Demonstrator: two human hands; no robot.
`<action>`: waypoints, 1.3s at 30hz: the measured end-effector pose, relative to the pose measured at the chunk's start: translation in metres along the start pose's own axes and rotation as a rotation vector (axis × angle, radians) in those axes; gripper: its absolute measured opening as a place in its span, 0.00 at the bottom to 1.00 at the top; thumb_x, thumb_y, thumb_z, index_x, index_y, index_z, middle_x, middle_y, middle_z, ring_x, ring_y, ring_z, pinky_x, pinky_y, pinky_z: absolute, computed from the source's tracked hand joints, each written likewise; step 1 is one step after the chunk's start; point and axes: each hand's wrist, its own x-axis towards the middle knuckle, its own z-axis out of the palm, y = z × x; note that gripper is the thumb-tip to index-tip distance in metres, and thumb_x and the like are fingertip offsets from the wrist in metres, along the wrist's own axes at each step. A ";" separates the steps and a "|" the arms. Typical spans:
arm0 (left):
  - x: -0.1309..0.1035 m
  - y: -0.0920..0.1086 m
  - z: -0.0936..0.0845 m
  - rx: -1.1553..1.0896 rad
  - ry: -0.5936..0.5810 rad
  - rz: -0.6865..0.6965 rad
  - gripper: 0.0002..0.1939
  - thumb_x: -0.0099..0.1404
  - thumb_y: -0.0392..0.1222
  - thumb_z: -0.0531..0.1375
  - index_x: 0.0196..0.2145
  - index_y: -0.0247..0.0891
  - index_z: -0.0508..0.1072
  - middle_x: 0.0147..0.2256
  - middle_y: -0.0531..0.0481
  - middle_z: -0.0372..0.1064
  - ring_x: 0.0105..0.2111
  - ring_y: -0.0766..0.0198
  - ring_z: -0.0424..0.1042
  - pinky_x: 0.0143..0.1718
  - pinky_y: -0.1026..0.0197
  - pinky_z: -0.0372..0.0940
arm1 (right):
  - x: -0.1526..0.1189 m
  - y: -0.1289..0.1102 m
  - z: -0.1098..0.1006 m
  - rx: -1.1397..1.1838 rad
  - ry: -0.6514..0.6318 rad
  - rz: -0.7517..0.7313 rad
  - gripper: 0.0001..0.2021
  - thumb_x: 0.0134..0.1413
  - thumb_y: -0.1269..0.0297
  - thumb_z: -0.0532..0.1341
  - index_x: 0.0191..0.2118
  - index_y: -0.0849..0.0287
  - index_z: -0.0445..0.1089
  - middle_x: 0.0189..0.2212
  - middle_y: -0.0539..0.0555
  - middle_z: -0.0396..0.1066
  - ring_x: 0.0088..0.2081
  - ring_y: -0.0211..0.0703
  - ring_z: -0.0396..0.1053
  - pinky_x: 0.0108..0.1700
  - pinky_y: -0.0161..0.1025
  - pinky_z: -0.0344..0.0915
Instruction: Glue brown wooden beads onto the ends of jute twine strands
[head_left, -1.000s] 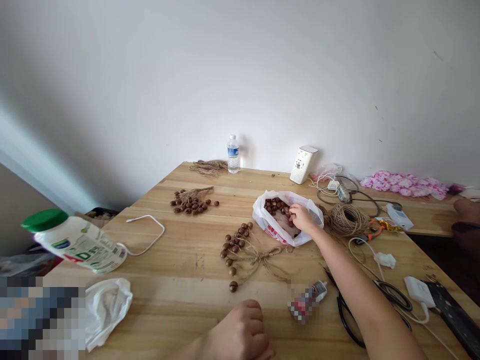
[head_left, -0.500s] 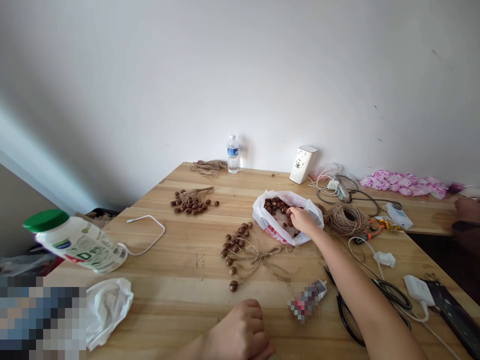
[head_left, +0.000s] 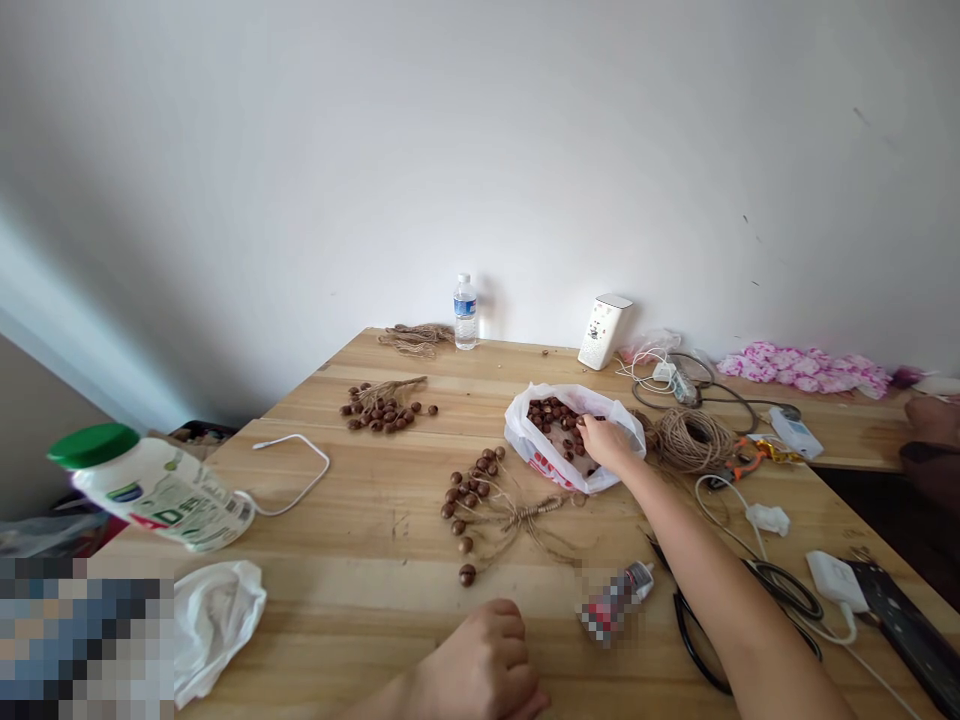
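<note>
My right hand (head_left: 606, 443) reaches into a white plastic bag (head_left: 525, 452) of round brown nuts (head_left: 546, 412). Its fingertips are pinched together at one nut there, partly hidden by the fingers. Closed in a fist, my left hand (head_left: 491, 662) rests at the table's front; whatever it may hold is out of sight. Between the hands lies a twine bundle (head_left: 529, 512) bound in the middle, with several brown nuts (head_left: 466, 490) at its string ends on the left. A tube (head_left: 619, 600), partly blurred out, lies to the right of my left hand.
Farther back are another nut-and-twine bunch (head_left: 386, 405), loose twine (head_left: 416, 338), a water bottle (head_left: 465, 315) and a white box (head_left: 604, 332). A twine coil (head_left: 694, 440), pliers (head_left: 742, 462) and cables (head_left: 787, 590) crowd the right. A green-lidded jar (head_left: 165, 490) stands left.
My right hand's fingers have shifted slightly among the nuts in the bag. My left hand stays in the same place, and the objects on the table have not moved.
</note>
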 end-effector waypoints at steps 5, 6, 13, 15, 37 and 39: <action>-0.001 0.000 0.001 0.009 -0.001 0.006 0.13 0.61 0.36 0.53 0.19 0.39 0.61 0.16 0.52 0.64 0.19 0.66 0.60 0.27 0.61 0.56 | -0.002 -0.002 -0.001 -0.004 -0.018 -0.011 0.16 0.64 0.62 0.45 0.47 0.64 0.63 0.38 0.64 0.72 0.41 0.50 0.70 0.41 0.41 0.60; -0.001 0.000 0.001 0.009 -0.001 0.006 0.13 0.61 0.36 0.53 0.19 0.39 0.61 0.16 0.52 0.64 0.19 0.66 0.60 0.28 0.61 0.56 | -0.003 -0.003 -0.001 -0.003 -0.020 -0.015 0.16 0.64 0.61 0.45 0.46 0.65 0.64 0.39 0.63 0.72 0.42 0.49 0.70 0.42 0.41 0.61; -0.001 -0.001 0.001 -0.011 0.001 -0.002 0.12 0.61 0.36 0.53 0.19 0.39 0.61 0.15 0.51 0.64 0.19 0.66 0.60 0.27 0.60 0.56 | -0.004 -0.004 -0.002 0.003 -0.032 -0.004 0.17 0.61 0.54 0.50 0.44 0.63 0.66 0.42 0.57 0.70 0.42 0.44 0.68 0.46 0.46 0.62; -0.001 0.000 0.001 -0.011 0.000 -0.007 0.13 0.61 0.37 0.53 0.19 0.40 0.61 0.15 0.50 0.64 0.19 0.65 0.60 0.27 0.60 0.56 | -0.005 -0.004 -0.002 0.005 -0.027 0.000 0.16 0.63 0.57 0.49 0.46 0.61 0.67 0.40 0.57 0.71 0.41 0.44 0.69 0.43 0.44 0.62; -0.004 0.001 0.002 -1.079 0.235 -0.752 0.18 0.67 0.44 0.47 0.50 0.37 0.65 0.30 0.45 0.71 0.30 0.62 0.70 0.35 0.56 0.63 | -0.071 -0.033 -0.031 0.509 0.035 -0.195 0.17 0.58 0.73 0.45 0.47 0.55 0.66 0.37 0.51 0.70 0.34 0.37 0.69 0.38 0.35 0.66; -0.001 0.001 0.004 -1.562 0.388 -0.873 0.20 0.63 0.46 0.54 0.52 0.42 0.63 0.39 0.44 0.71 0.36 0.59 0.71 0.35 0.55 0.64 | -0.112 -0.049 -0.031 0.816 0.000 -0.539 0.16 0.58 0.73 0.46 0.44 0.56 0.68 0.37 0.53 0.69 0.33 0.38 0.68 0.37 0.36 0.67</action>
